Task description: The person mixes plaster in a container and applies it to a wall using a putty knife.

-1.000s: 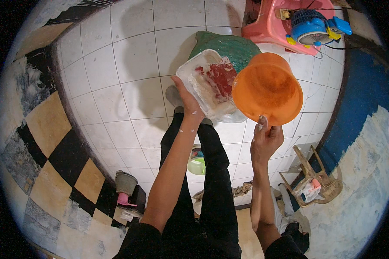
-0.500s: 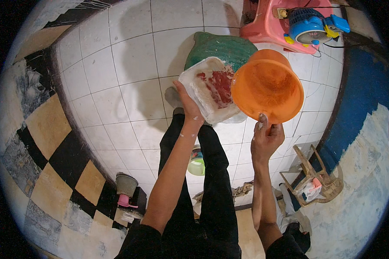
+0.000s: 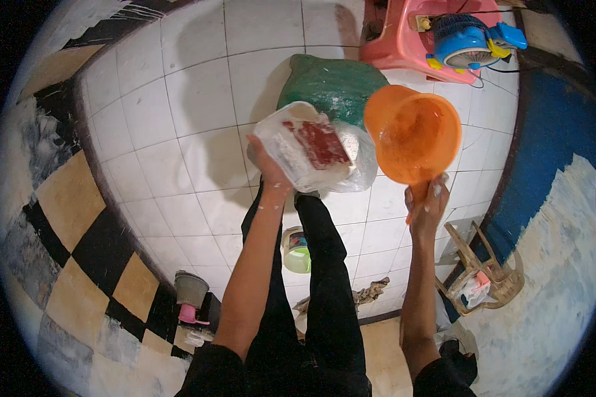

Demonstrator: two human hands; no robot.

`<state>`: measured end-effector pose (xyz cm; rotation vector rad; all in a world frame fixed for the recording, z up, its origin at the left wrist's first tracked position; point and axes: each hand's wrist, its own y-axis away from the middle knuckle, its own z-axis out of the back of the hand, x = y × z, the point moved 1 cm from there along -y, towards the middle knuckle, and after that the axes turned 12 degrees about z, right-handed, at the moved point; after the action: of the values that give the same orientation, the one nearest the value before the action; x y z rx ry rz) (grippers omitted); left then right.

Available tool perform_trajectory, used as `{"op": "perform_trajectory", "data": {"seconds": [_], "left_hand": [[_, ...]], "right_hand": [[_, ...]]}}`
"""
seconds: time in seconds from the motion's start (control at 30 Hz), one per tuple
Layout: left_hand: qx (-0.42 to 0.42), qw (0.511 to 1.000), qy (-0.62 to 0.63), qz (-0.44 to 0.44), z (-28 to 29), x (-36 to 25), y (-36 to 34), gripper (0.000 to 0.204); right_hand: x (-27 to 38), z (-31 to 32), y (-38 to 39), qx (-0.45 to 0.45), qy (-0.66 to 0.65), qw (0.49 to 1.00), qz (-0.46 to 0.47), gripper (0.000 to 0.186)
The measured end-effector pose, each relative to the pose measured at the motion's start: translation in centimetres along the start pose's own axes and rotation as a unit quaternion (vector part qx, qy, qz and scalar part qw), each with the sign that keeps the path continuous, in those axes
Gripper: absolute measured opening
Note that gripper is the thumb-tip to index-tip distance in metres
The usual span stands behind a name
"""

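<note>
My left hand point(image 3: 271, 165) grips the left side of a shallow white tray point(image 3: 278, 132), coated in pale paste around a dark red rectangular area point(image 3: 318, 145). My right hand point(image 3: 427, 202) is wrapped round the handle of an orange plastic dipper point(image 3: 417, 135); white smears mark my fingers. The dipper hangs to the right of the tray, apart from it. Beyond both lie a green sack point(image 3: 328, 83) on the floor and, beside the tray, a translucent bag point(image 3: 357, 178) with something white inside.
A pink stool point(image 3: 397, 49) carrying a blue fan point(image 3: 467, 49) stands at back right. A broken plastic chair point(image 3: 483, 291) lies by the blue wall. A grey bucket point(image 3: 192, 288) stands by the checkered wall; a green container point(image 3: 298, 260) sits behind my legs on the tiles point(image 3: 198, 165).
The tray in my left hand has shifted left and down, uncovering more of the bag. My right hand has moved right, turning the dipper, and the two containers are now farther apart.
</note>
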<state>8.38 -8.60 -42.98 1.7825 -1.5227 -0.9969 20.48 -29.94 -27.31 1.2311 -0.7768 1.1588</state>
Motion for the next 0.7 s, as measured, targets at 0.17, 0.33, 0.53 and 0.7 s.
{"op": "perform_trajectory", "data": {"seconds": [0.17,0.33,0.53,0.7], "left_hand": [[-0.02,0.998,-0.039,-0.037,1.7,-2.9,2.2,0.084],[-0.061,0.997,-0.043,-0.009,3.1,-3.3,3.6,0.084],[-0.058,0.998,-0.009,-0.029,3.1,-2.6,3.2,0.084],[-0.041,0.998,0.0,-0.038,0.0,-3.0,4.2,0.08]], "right_hand": [[-8.2,0.8,-6.0,0.066,0.041,0.997,0.021,0.038],[-15.2,1.1,-10.5,0.135,0.229,0.962,0.067,0.049],[-18.2,0.0,-10.5,0.139,0.223,0.964,0.033,0.058],[-19.3,-0.2,-12.0,0.139,0.278,0.95,0.04,0.058]]}}
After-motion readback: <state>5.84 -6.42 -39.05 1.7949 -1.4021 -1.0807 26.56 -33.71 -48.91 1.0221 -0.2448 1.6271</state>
